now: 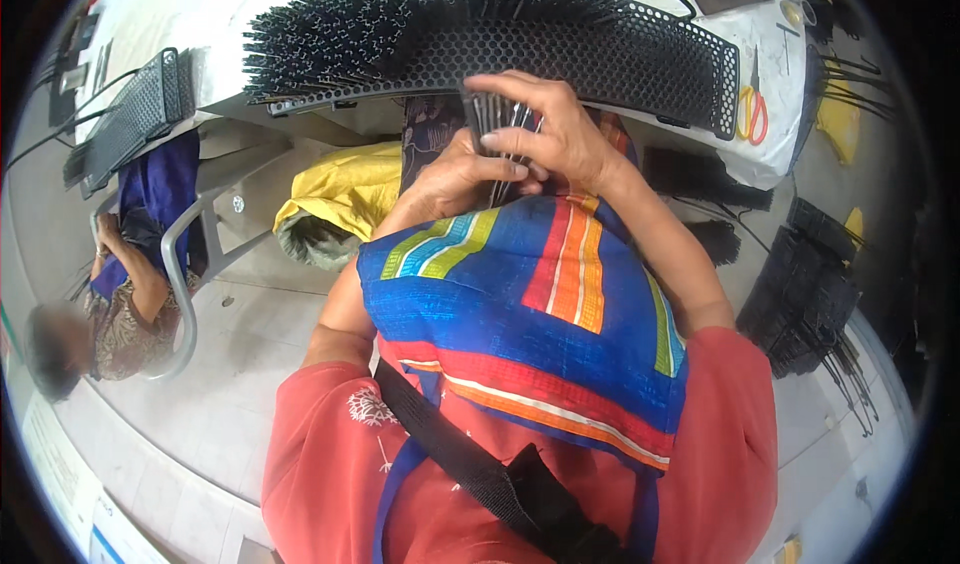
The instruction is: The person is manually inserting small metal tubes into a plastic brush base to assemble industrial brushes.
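Close above my lap, my left hand (452,176) and my right hand (562,129) meet around a small bundle of thin black strips (490,114). My right thumb and fingers close on its upper part. The left fingers wrap it lower down, partly hidden behind the right hand. Thin dark ends poke out below the hands. Just beyond them stands a long black perforated rack (560,62) on a white table (225,39). Dense upright black pieces (330,49), like bristles, fill its left part and far side; bare holes show toward the right.
Scissors with orange and yellow handles (752,114) lie right of the rack. A yellow cloth bag (345,194) hangs below the table. At left, another person (130,294) sits by a second perforated rack (140,114). Black racks (800,284) are stacked at right.
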Available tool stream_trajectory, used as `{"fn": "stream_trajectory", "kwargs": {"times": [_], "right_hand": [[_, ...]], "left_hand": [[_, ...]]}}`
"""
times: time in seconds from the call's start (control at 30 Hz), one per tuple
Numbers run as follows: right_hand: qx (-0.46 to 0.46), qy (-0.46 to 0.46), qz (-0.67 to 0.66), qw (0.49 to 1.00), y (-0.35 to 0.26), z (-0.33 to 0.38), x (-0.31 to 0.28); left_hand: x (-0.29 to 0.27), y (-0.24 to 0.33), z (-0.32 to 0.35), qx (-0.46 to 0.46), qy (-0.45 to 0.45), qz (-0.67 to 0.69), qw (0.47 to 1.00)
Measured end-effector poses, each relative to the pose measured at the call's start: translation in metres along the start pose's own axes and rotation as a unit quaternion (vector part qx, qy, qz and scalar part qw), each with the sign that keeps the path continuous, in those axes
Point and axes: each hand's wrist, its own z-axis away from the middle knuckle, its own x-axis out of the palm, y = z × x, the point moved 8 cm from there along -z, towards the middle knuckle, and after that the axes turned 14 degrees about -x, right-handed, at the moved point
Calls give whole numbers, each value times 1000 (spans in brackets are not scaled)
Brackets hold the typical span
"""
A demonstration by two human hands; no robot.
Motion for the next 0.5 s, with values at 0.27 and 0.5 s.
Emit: {"fn": "stream_trajectory", "kwargs": {"times": [0.27, 0.5], "right_hand": [[52, 298, -120, 946, 18, 27, -51], [118, 337, -97, 929, 40, 53, -43]], "left_hand": [[9, 24, 28, 135, 25, -104, 985], [-5, 23, 15, 125, 65, -30, 990]]}}
